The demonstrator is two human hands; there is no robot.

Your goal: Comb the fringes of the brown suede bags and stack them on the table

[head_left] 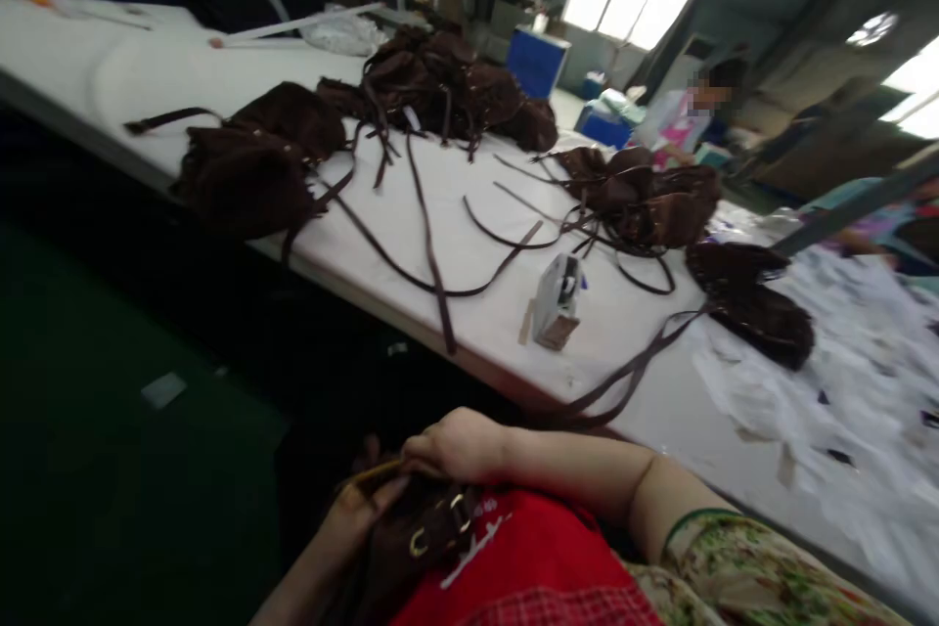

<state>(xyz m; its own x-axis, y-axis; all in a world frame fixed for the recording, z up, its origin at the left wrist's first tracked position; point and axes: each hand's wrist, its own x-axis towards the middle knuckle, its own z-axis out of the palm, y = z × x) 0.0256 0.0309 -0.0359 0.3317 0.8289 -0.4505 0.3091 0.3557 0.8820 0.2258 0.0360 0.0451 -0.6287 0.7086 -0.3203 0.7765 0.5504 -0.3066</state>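
Observation:
A dark brown bag (429, 533) with a gold buckle and ring rests against my red apron, low in the head view. My right hand (459, 445) is closed over the bag's upper edge, beside a yellowish strip (378, 474) along its opening. From the lower left, my left hand (359, 509) grips the same edge, its fingers partly hidden and blurred. The bag's lower part runs out of view. On the table edge just beyond my hands lie long brown straps (627, 377).
Several brown bags (432, 83) with loose straps lie along the white table (374, 254). A small white box (558, 303) stands near its front edge. White sheets (843, 391) are heaped at right, beside another brown bag (748, 298). Another person (682, 117) is at the back.

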